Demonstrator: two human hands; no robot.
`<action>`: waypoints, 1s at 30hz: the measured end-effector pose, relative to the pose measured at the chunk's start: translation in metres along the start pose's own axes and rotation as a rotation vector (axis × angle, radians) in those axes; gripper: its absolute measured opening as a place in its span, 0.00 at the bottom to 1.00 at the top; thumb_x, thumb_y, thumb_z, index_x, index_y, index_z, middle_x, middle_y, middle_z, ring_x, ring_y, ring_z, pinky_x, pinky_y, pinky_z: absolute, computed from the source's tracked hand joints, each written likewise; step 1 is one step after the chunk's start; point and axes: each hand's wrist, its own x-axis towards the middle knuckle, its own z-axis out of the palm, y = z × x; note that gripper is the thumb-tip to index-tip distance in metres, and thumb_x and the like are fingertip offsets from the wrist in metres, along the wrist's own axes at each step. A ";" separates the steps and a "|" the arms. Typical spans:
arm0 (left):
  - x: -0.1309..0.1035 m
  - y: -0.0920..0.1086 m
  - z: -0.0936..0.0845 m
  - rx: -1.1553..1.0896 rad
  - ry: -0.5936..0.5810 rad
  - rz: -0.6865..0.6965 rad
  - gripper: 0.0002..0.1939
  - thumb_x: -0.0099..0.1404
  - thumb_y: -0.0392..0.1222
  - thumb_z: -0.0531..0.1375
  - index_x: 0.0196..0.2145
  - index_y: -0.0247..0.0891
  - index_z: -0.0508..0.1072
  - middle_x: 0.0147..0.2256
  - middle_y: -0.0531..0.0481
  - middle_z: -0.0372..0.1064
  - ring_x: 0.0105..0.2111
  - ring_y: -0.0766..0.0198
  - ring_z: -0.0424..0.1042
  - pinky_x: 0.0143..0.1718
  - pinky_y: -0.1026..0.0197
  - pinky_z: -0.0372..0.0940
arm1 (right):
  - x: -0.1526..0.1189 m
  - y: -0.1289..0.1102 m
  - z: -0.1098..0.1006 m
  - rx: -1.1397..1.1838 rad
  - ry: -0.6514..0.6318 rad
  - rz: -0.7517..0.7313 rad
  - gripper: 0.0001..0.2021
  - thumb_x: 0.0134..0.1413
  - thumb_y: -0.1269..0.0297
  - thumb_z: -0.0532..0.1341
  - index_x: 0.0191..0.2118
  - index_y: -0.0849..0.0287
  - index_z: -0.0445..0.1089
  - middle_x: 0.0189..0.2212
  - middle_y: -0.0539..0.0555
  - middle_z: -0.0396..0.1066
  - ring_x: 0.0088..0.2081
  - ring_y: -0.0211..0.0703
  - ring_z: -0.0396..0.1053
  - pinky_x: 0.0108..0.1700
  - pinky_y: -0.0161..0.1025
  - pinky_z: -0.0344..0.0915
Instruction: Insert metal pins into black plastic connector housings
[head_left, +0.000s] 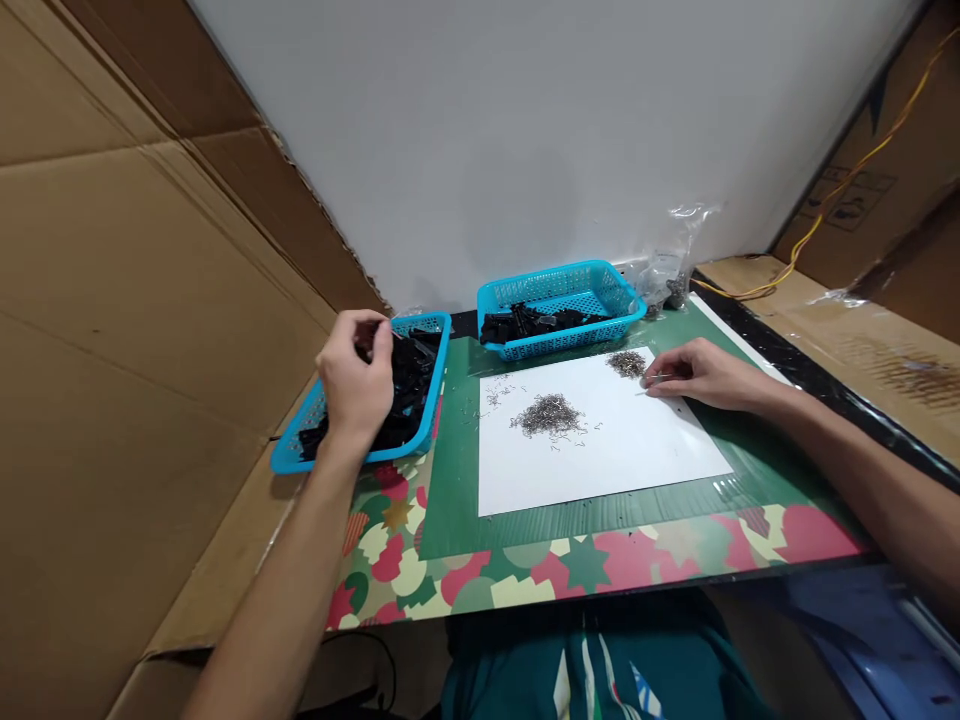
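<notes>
My left hand is raised over the left blue basket, thumb and fingers curled together; what they hold, if anything, I cannot make out. Black plastic parts fill that basket. On the white sheet, my right hand has its fingertips pinched beside a small pile of tiny metal pieces. A thin pale thing shows at those fingertips, too small to name. A larger pile of small bent metal wire pieces lies mid-sheet, with loose ones scattered to its left.
A second blue basket with black parts stands at the back. Beside it is a clear plastic bag with dark contents. A green mat lies under the sheet. Cardboard walls rise at both sides; a yellow cable hangs right.
</notes>
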 end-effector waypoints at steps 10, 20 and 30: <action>-0.082 0.118 0.049 -1.012 -0.698 -0.298 0.23 0.72 0.55 0.65 0.60 0.45 0.72 0.30 0.55 0.71 0.15 0.73 0.62 0.15 0.66 0.54 | -0.002 -0.008 0.002 -0.038 0.038 -0.044 0.25 0.58 0.39 0.66 0.41 0.59 0.80 0.22 0.48 0.64 0.26 0.40 0.56 0.31 0.39 0.52; -0.125 0.130 0.073 -0.859 -0.874 -0.235 0.42 0.73 0.41 0.60 0.77 0.47 0.45 0.49 0.45 0.69 0.40 0.63 0.67 0.39 0.61 0.65 | -0.006 -0.008 -0.001 0.103 0.012 0.045 0.22 0.56 0.43 0.70 0.37 0.61 0.78 0.28 0.52 0.71 0.29 0.40 0.62 0.32 0.38 0.56; -0.126 0.132 0.066 -0.914 -1.013 -0.226 0.34 0.78 0.48 0.55 0.75 0.43 0.49 0.34 0.53 0.68 0.30 0.64 0.64 0.34 0.61 0.61 | -0.014 -0.031 0.005 0.349 -0.009 0.059 0.21 0.54 0.45 0.73 0.36 0.59 0.73 0.27 0.48 0.65 0.28 0.36 0.57 0.28 0.36 0.51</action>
